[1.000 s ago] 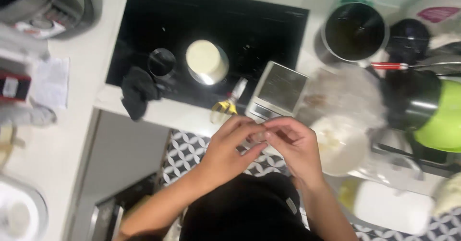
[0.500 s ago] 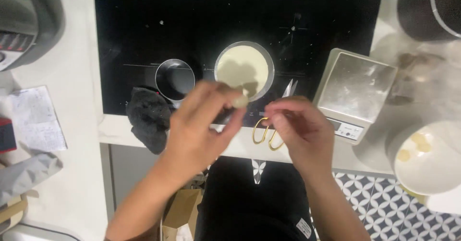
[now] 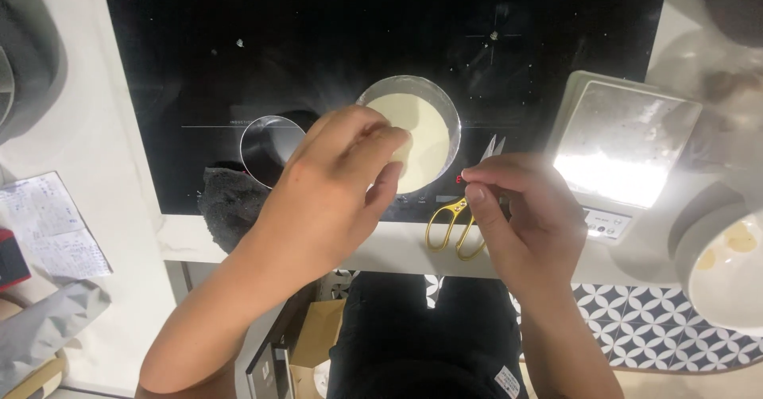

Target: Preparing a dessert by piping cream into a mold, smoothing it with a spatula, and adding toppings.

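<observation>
The left hand (image 3: 338, 180) hovers over the near edge of a small round tin (image 3: 413, 133) of pale batter on the black hob (image 3: 381, 41), fingers curled together (whether they pinch anything I cannot tell); the right hand (image 3: 520, 224) is just beside it, thumb and forefinger pinched shut, what they hold too small to see. Gold-handled scissors (image 3: 457, 216) lie under that hand; an empty metal cup (image 3: 270, 146) and a dark cloth (image 3: 230, 204) sit left, a kitchen scale (image 3: 624, 145) right.
</observation>
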